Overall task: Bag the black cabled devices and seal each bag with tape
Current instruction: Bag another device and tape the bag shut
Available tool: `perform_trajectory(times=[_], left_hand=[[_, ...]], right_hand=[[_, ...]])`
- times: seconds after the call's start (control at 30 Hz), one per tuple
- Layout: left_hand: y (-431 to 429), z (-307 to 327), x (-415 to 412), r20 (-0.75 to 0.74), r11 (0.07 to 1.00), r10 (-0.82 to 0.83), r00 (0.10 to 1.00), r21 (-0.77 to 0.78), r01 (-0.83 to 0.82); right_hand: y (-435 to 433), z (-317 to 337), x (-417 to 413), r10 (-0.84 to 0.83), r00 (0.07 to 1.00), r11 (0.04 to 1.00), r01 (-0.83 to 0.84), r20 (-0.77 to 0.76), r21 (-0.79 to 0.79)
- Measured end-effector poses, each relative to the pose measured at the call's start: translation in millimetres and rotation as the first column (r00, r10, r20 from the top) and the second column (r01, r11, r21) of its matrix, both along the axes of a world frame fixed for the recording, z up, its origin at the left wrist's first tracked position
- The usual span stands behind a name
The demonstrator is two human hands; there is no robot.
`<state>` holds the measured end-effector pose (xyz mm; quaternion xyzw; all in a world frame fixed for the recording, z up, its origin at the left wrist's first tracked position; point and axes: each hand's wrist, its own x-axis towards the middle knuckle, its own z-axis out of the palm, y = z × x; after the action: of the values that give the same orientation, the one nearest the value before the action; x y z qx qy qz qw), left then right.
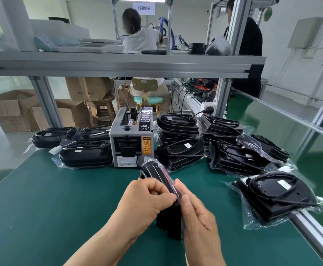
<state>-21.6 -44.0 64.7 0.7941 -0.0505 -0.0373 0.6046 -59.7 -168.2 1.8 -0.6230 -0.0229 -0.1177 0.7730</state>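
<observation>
Hands: two, close together at the front middle of the table.
Left hand: fingers curled, pinching the edge of the bag.
Right hand: thumb and fingers pinch the same bag from the other side.
Held device: one, black, standing on its edge between the two hands. Its top sticks out past the fingers, toward the tape machine. Its bottom is under the hands.
Bag: one, clear, wrapped round the held device.
Tape machine: one, grey, just behind the held device.
Left pile: three bagged devices, touching the tape machine's left side.
Right pile: at least six bagged devices, some stacked. I cannot count them all.
Near device: one, bagged, lying flat by the right edge of the table, apart from the right hand.
Table: one, with a green top.
People: two, far back behind the shelf.
Boxes: a few brown ones on the floor, back left.
</observation>
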Motion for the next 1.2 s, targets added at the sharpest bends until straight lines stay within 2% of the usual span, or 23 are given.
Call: perform_trajectory(times=[0.13, 0.3, 0.43, 0.63, 0.73, 1.03, 1.1, 1.2], left_hand=[[-5, -9, -1, -0.031, 0.992, 0.103, 0.994, -0.065, -0.105], [-12, -14, -5, 0.004, 0.983, 0.177, 0.984, -0.046, -0.177], [-8, -12, -6, -0.007, 0.992, 0.109, 0.994, -0.061, -0.109], [6, -17, -1, -0.098, 0.984, -0.014, 0.995, -0.176, -0.004], [5, -20, 1, -0.126, 0.972, -0.016, 0.992, -0.235, -0.014], [3, -22, 2, -0.131, 0.963, 0.016, 0.991, -0.265, -0.05], [5, -22, 2, -0.125, 0.965, 0.011, 0.992, -0.259, -0.044], [6, -22, 4, -0.115, 0.97, -0.002, 0.993, -0.244, -0.026]], right_hand=[[0, 1, 0, -0.005, 1.0, 0.999, 0.005, 0.006, -0.037], [1, 0, 1, 0.001, 1.0, 1.0, -0.001, 0.007, -0.028], [1, 0, 1, 0.008, 1.0, 1.0, -0.008, -0.002, -0.008], [2, 3, -1, -0.019, 1.0, 1.0, 0.019, -0.002, -0.022], [1, 4, -1, -0.009, 0.999, 0.999, 0.008, -0.032, -0.036], [1, 12, -6, -0.001, 0.998, 1.0, 0.001, -0.069, 0.0], [-5, 22, -7, 0.023, 0.996, 0.999, -0.026, -0.091, -0.041], [-22, 50, 2, 0.054, 0.99, 0.965, -0.086, -0.132, -0.248]])
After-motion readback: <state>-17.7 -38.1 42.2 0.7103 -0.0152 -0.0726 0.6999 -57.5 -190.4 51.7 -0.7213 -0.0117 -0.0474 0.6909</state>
